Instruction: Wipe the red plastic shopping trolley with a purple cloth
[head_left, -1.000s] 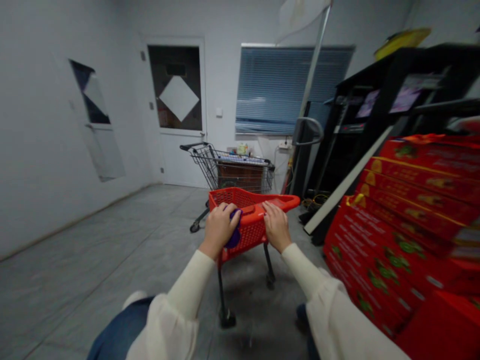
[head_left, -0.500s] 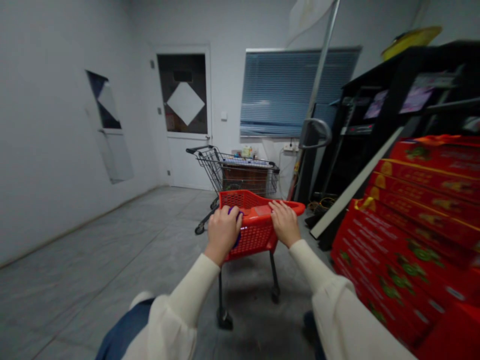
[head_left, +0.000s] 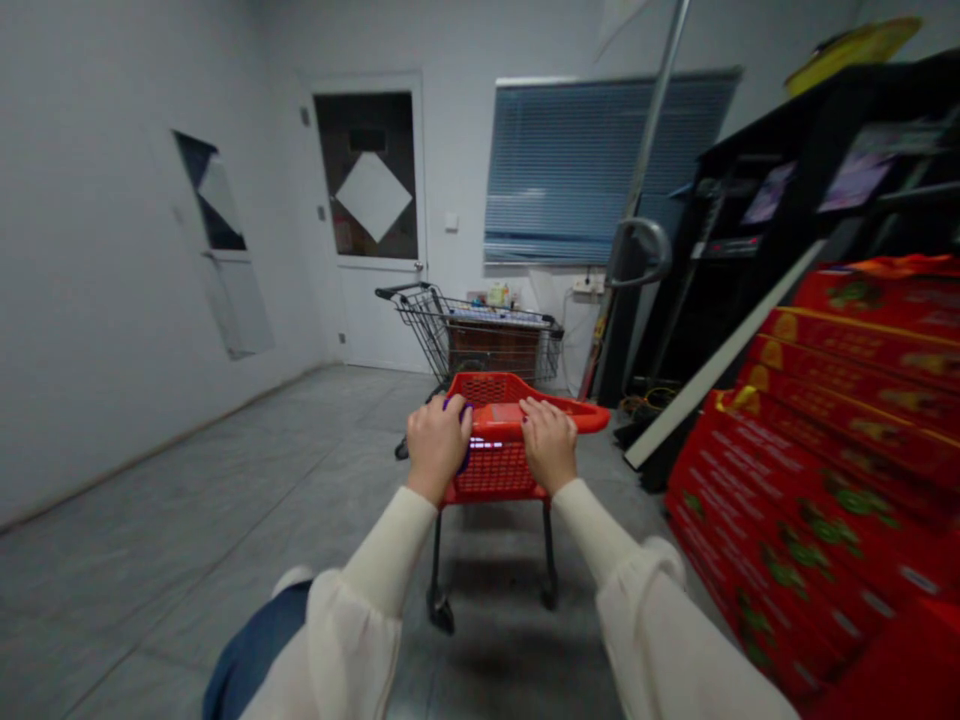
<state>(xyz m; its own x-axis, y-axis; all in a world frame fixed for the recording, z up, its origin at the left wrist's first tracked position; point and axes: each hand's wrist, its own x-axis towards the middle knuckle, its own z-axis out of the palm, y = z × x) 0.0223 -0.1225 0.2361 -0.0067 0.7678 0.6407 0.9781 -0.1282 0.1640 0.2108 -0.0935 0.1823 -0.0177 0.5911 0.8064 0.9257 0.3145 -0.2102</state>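
Note:
In front of me stands a red plastic shopping cart (head_left: 491,474) on dark legs with casters. My left hand (head_left: 433,446) is closed around the left part of its handle, with something purple showing beside the fingers. My right hand (head_left: 549,442) grips the same handle right of its middle, fingers curled over the top. The undersides of both grips are hidden. Just beyond the red cart is a larger wire shopping cart (head_left: 424,330), partly covered by it.
A brown wooden cabinet (head_left: 491,348) with small items on top stands by the back wall. Stacked red boxes (head_left: 810,500) rise close on the right, near a leaning white board (head_left: 724,355) and a black shelf (head_left: 810,130). A white door (head_left: 382,320) is at the back left.
The red cart has turned slightly and now faces more squarely ahead. Both hands have shifted a little left in view, still on the handle. The camera view has tilted slightly down.

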